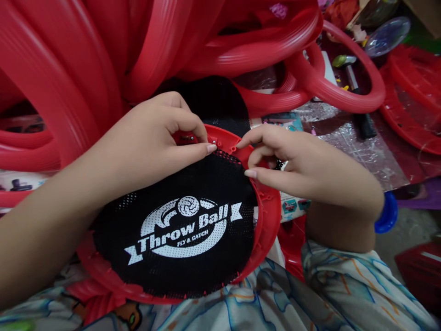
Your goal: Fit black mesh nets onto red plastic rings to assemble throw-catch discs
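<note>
In the head view, taking the printed disc as the dial with twelve at the top, a black mesh disc [193, 220] lies tilted over the person's lap, its white lettering reading "Throw Ball" and "Fly & Catch". It sits inside a red ring frame [272, 225], with small red pegs showing along its edge from five to seven o'clock. At one o'clock the frame's inner face, with its little posts, shows past the edge of the mesh. The left hand [161, 133] comes in from nine o'clock and has its fingertips at that one o'clock edge; thumb and index finger are brought close together, but whether they pinch the mesh or some small part I cannot tell. The right hand [292, 156] reaches in from three o'clock to the rim between one and two; its index finger and thumb tips are spread apart and the other fingers curl in, and whether these grip the rim is hidden. A pile of large red rings [158, 50] stretches from ten to one o'clock, with another black mesh piece [213, 99] just beyond the frame at twelve to one. At two o'clock lie clear plastic wrap [382, 158], a hammer [351, 78] with a black handle and, farther out, more red frames [409, 131]. A blue object [386, 214] shows at three o'clock, and patterned clothing [220, 312] spreads below at six.
</note>
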Demonstrator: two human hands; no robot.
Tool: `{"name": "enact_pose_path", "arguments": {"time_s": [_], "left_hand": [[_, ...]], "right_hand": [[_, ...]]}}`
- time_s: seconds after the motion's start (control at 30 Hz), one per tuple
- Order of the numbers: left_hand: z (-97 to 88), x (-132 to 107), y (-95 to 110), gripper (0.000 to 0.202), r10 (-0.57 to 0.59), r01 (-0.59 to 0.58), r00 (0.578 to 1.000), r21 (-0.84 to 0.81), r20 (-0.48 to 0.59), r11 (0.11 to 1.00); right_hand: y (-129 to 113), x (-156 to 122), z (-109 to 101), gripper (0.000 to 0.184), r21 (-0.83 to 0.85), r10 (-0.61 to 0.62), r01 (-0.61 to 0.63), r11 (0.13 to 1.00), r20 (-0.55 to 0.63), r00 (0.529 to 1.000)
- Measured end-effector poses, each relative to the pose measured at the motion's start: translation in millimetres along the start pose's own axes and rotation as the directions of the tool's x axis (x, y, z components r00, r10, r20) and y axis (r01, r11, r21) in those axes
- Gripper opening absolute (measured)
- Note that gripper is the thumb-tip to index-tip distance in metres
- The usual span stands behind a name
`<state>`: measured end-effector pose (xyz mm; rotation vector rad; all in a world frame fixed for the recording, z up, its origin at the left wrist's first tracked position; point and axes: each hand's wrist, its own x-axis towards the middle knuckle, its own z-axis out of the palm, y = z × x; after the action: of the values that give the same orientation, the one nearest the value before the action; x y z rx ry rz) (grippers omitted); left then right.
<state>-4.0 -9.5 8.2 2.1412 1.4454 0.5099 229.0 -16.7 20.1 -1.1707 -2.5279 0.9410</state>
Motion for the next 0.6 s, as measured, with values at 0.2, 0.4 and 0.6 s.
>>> {"name": "enact_pose_path", "arguments": {"time_s": [0.2, 0.4, 0.6], "left_hand": [[-3.3, -2, 0, 0.021, -0.018, 0.017, 1.000, 0.019, 0.018, 1.000], [-9.5, -3, 1, 0.021, -0.050, 0.052, 0.998, 0.041, -0.028, 0.998], [-8.0, -2, -4, 0.024, -0.062, 0.064, 0.997, 0.051, -0.037, 0.997]], "right_hand": [[-5, -16, -5, 0.027, -0.283, -0.028, 0.028, 0.959, 0.005, 1.000], [-30, -37, 15, 0.027, -0.620, -0.040, 0.205, 0.757, 0.269, 0.962], [-43, -38, 44, 0.040, -0.816, 0.024, 0.071, 0.573, 0.103, 0.994]]}}
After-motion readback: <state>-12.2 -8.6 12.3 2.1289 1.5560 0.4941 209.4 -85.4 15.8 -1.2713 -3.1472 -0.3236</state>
